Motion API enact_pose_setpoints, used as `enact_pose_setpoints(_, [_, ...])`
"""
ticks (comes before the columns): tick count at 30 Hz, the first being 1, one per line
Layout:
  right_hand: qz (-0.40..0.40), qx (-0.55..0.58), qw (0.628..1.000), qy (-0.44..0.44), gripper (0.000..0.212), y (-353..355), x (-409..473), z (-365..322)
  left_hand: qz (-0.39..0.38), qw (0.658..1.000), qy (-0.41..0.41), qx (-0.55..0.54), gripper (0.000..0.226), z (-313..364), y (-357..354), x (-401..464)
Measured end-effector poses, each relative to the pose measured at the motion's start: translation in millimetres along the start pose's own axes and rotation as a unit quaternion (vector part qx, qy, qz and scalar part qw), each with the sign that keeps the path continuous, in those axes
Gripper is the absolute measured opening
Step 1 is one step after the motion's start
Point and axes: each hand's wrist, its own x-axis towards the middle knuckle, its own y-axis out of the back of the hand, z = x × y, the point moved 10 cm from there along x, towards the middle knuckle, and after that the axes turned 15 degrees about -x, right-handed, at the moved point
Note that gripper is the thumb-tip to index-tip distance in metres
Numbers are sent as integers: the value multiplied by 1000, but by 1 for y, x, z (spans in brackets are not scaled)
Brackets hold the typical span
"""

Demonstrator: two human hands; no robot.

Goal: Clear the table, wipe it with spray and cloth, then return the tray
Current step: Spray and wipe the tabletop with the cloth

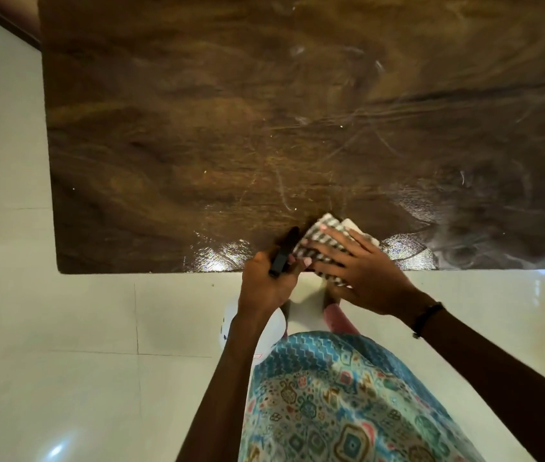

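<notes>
Now R hand (pixel 361 268) on cloth (pixel 326 240), table (pixel 198 128) edge

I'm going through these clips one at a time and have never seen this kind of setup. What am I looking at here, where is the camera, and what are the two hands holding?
There is no machine here. A person wears a wide-angle camera on the head, so the single picture looks down past their patterned clothing at their own hands. The dark wooden table fills the top; its near edge shows wet, shiny streaks. The right hand lies flat on a folded checked cloth at the table's near edge. The left hand grips the black head of a spray bottle, whose white body hangs below the table edge. No tray is in view.
</notes>
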Motion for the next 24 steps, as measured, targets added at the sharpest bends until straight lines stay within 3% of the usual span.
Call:
enact_pose_setpoints(4, [-14, -8, 996, -84, 53, -4, -37, 73, 2, 1000, 1, 0, 25, 2, 1, 5])
enact_pose_setpoints(8, [-28, -1, 984, -175, 56, 1, -1, 109, 10, 1000, -6, -14, 27, 10, 1, 10])
enact_pose_setpoints(10, [-17, 5, 986, -165, 56, 6, 30, 95, 11, 1000, -2, -15, 27, 13, 0, 9])
enact_pose_setpoints(13, [8, 7, 997, -81, 55, 11, 57, 47, 15, 1000, -11, -13, 20, 19, -2, 9])
enact_pose_setpoints(18, [-7, -4, 1000, 30, 44, -1, 17, 26, 18, 1000, 1, -12, 19, 23, 0, 10])
enact_pose_setpoints(24, [-5, 2, 995, -98, 59, 3, 14, 92, 30, 999, 9, -29, 21, 27, 3, 15])
